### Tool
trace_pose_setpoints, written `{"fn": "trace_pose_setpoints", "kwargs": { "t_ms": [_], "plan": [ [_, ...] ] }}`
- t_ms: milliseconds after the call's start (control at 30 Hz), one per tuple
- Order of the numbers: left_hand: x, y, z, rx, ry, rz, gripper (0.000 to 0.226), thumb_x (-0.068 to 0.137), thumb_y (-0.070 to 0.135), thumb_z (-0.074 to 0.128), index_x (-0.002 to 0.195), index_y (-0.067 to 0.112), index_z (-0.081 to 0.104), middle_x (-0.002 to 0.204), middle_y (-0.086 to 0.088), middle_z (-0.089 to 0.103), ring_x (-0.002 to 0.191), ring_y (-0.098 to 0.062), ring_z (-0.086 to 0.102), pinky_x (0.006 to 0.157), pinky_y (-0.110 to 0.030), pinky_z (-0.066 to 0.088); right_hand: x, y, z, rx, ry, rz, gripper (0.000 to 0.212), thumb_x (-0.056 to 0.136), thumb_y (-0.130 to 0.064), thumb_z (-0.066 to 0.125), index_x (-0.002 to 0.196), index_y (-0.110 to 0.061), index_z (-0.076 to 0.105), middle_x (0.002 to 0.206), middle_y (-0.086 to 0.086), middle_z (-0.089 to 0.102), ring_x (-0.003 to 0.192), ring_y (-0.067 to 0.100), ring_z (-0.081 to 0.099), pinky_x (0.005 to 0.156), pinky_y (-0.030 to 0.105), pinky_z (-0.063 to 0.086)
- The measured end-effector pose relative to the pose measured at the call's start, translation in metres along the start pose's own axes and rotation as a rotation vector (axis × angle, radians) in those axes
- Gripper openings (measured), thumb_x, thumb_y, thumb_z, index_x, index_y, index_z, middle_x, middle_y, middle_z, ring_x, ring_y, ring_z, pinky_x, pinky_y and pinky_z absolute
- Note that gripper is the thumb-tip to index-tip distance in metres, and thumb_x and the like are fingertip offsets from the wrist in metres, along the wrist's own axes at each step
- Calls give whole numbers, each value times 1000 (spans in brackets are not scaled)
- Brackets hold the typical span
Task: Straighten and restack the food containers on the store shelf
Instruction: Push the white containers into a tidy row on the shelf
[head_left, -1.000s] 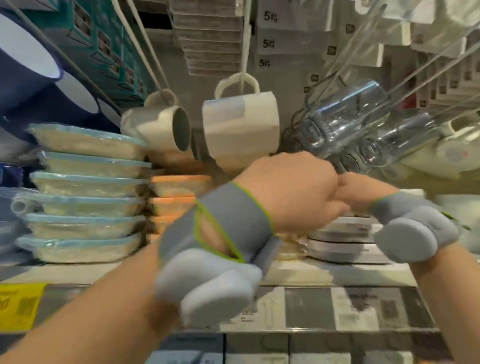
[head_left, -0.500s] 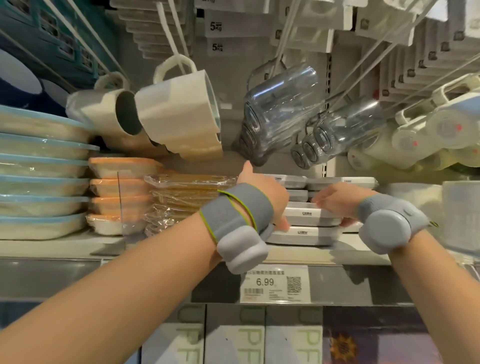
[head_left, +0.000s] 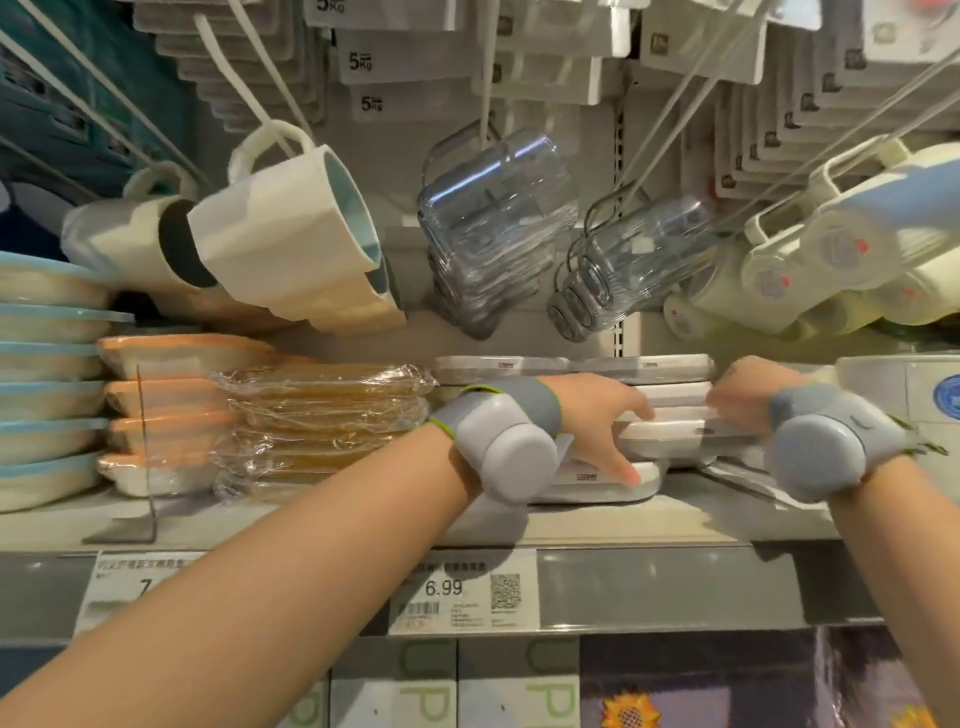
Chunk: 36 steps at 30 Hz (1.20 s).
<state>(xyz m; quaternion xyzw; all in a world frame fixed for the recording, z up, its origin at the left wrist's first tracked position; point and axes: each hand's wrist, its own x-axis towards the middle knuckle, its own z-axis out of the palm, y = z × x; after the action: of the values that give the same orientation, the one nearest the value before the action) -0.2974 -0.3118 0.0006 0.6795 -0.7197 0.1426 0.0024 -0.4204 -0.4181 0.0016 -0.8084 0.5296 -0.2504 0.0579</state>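
White flat lidded containers (head_left: 660, 439) stacked on shelf (head_left: 597, 525), stack seemingly uneven.

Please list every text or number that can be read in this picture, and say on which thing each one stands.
"6.99": white paper price tag on the grey shelf edge; its small print and barcode are too small to read.
"7": partly hidden white price tag further left.
"5Kg": white hanging cards on the back wall.
"UP": pale boxes below the shelf.
Labels on the flat white food containers: blurred.

"6.99" on shelf price tag (head_left: 464, 597)

Single head view, close, facing the store shelf (head_left: 597, 525) front-on
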Motion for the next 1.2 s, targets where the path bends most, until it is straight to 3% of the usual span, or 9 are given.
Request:
{"fn": "trace_pose_setpoints", "kwargs": {
  "t_ms": [200,333,433,533,633,767,867,967,1200],
  "plan": [
    [18,7,2,-93,-57,48,69,82,24,70,142,16,36,134,-3,49,102,-15,47,77,-16,34,2,-3,6,-71,-95,-57,40,95,-45,34,90,-12,56,102,10,54,92,24,51,81,26,36],
    [24,15,4,8,-44,36,57,81,36,71,123,8,44,104,0,44,93,-16,43,52,-19,29,-1,-14,10,-23,-175,-209,51,99,-41,22,134,-15,50,142,7,49,131,23,43,107,30,30],
    [21,15,0,10,-69,-22,69,82,34,70,136,7,37,114,-4,51,106,-18,49,67,-16,33,-2,-16,9,160,-243,-291,58,96,-50,17,132,-20,52,135,5,55,128,22,47,108,32,30],
    [24,10,3,30,-95,-102,32,82,35,69,92,11,49,73,3,48,83,-19,47,65,-22,37,-6,-16,11,142,-278,-415,56,96,-48,17,137,-24,46,141,-1,50,132,16,43,113,29,21],
    [22,10,5,98,-127,-146,37,82,34,68,63,10,47,61,1,45,78,-23,49,69,-25,38,-10,-18,11,120,-306,-468,53,96,-49,19,142,-30,38,145,-11,41,135,7,33,115,26,13],
    [12,9,4,126,-158,-156,28,86,32,65,100,10,54,82,-4,49,86,-23,50,68,-25,37,-13,-19,17,30,-333,-508,53,94,-51,27,143,-34,34,148,-15,38,133,0,31,117,24,12],
    [3,9,8,253,-159,-112,55,88,35,59,135,10,45,99,-6,53,96,-28,55,75,-28,39,-15,-18,20,-73,-358,-460,51,92,-51,36,140,-34,40,143,-16,43,135,7,37,115,26,17],
    [4,9,11,312,-152,-98,55,88,37,56,138,15,47,97,-2,53,88,-23,50,72,-26,36,-21,-18,20,-152,-342,-368,46,91,-50,42,133,-32,52,135,-10,55,127,13,47,107,25,26],
    [3,8,7,270,-180,-97,62,94,33,49,150,23,24,138,-7,52,125,-25,47,79,-26,30,-24,-19,24,-252,-309,-337,40,99,-32,34,135,-27,50,144,-4,48,132,18,43,113,29,26]
  ]
}}
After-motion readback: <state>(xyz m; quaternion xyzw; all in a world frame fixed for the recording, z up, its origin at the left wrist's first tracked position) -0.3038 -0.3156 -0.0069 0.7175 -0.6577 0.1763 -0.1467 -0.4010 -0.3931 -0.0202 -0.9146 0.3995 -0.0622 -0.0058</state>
